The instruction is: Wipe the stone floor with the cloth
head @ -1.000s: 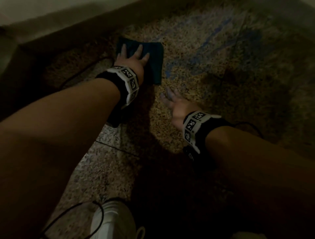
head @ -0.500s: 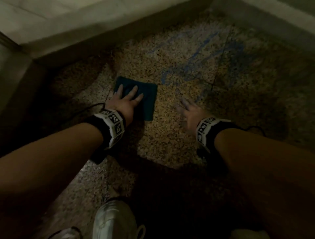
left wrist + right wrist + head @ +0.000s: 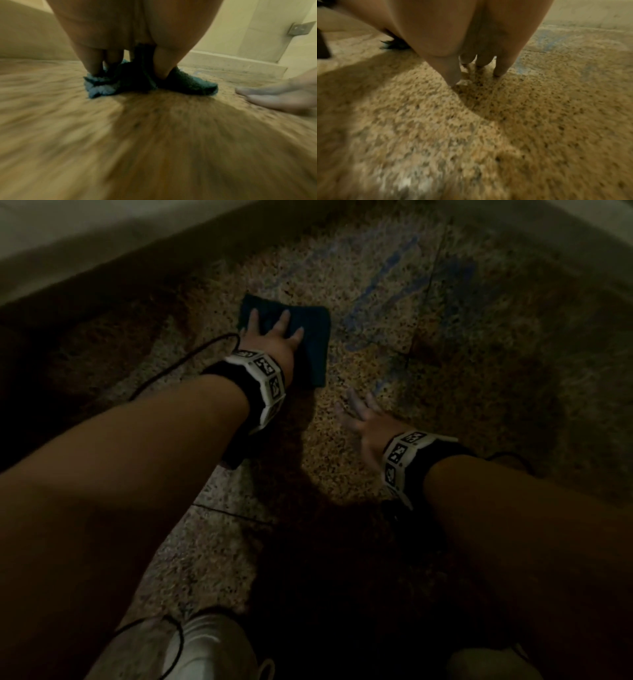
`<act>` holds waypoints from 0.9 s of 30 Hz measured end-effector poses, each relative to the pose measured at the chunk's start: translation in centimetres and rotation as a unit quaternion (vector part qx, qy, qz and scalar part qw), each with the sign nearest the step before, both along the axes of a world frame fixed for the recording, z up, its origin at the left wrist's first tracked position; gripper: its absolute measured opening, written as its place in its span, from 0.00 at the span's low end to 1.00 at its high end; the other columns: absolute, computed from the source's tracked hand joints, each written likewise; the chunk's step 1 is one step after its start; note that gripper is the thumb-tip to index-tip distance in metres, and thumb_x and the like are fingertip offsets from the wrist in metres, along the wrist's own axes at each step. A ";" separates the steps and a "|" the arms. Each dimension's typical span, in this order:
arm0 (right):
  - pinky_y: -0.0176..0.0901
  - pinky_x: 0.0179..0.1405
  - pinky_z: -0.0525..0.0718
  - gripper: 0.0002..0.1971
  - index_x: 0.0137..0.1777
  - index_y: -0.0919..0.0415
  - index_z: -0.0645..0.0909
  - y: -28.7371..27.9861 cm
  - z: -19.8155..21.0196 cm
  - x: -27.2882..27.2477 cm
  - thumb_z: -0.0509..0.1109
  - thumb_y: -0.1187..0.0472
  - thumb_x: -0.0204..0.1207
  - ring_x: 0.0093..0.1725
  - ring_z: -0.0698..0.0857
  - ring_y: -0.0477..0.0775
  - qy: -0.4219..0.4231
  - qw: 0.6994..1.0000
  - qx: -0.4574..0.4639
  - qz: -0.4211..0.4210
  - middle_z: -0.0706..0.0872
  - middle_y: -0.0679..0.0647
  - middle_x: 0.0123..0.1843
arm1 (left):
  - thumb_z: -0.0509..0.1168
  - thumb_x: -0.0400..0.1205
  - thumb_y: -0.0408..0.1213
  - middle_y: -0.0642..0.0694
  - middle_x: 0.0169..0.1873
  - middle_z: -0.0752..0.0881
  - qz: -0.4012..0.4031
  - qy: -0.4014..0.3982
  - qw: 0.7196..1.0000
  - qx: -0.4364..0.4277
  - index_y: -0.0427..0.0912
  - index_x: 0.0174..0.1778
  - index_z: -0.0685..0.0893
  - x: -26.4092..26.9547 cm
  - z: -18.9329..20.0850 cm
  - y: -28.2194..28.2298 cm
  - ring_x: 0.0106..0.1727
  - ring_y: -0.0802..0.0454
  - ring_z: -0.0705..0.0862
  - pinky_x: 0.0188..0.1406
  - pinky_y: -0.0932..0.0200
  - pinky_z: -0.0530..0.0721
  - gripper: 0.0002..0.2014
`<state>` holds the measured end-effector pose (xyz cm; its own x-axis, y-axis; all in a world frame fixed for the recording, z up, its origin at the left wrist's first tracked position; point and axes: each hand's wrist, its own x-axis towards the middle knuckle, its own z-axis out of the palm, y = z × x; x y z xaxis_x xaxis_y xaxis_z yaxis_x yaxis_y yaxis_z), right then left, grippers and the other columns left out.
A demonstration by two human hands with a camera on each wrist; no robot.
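The left hand [image 3: 274,344] lies flat on the cloth [image 3: 313,337], fingers straight and spread, pressing it against the stone floor [image 3: 342,460]. It grasps nothing; the hand is released. The cloth, dark teal and folded, sits at about 12 o'clock in the head view, near the pale wall base [image 3: 102,258]. In the left wrist view the cloth [image 3: 190,81] bunches under the fingertips. The right hand [image 3: 366,426] is at 3 o'clock from the cloth, apart from it, fingers straight and spread, fingertips touching bare floor. Blue streaks [image 3: 387,289] mark the floor at 1 o'clock. A white shoe [image 3: 209,648] shows at 6 o'clock.
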<state>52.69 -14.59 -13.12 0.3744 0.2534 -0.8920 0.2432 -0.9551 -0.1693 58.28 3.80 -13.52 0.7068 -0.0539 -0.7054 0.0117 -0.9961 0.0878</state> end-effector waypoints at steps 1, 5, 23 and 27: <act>0.53 0.79 0.56 0.43 0.83 0.45 0.35 -0.1 -0.1 0.2 0.62 0.68 0.82 0.82 0.31 0.61 0.003 1.000 0.006 -0.002 0.26 0.49 0.82 | 0.57 0.84 0.28 0.54 0.82 0.35 0.004 0.000 1.000 0.000 0.60 0.83 0.43 0.3 -0.1 -0.2 0.81 0.33 0.35 0.81 0.37 0.47 0.39; 0.52 0.80 0.53 0.43 0.83 0.44 0.36 -0.3 -0.1 0.2 0.61 0.70 0.81 0.82 0.31 0.59 -0.001 1.000 0.006 -0.001 0.26 0.48 0.83 | 0.55 0.83 0.28 0.54 0.83 0.36 -0.005 -0.012 1.000 0.005 0.60 0.83 0.43 -0.6 -0.2 -0.2 0.82 0.35 0.35 0.81 0.41 0.46 0.38; 0.53 0.81 0.52 0.30 0.84 0.40 0.47 -3.6 0.1 -2.8 0.56 0.50 0.86 0.83 0.35 0.60 -0.138 0.984 -0.044 -0.105 0.32 0.49 0.85 | 0.55 0.82 0.25 0.58 0.81 0.31 -0.058 0.031 0.998 0.007 0.66 0.81 0.41 -8.5 -0.2 0.7 0.82 0.40 0.32 0.82 0.39 0.48 0.42; 0.54 0.82 0.51 0.36 0.84 0.41 0.44 -4.1 -0.5 -3.0 0.61 0.61 0.85 0.82 0.31 0.59 -0.098 0.986 -0.039 -0.129 0.29 0.49 0.84 | 0.56 0.82 0.26 0.58 0.81 0.31 -0.080 0.028 0.996 0.033 0.66 0.81 0.40 -7.3 -0.3 -0.2 0.81 0.39 0.32 0.82 0.39 0.46 0.42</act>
<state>49.65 -18.73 -13.60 0.5852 0.0616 -0.8085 0.0123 -0.9977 -0.0671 50.98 3.61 -13.82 0.6525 -0.1151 -0.7490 -0.1455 -0.9890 0.0252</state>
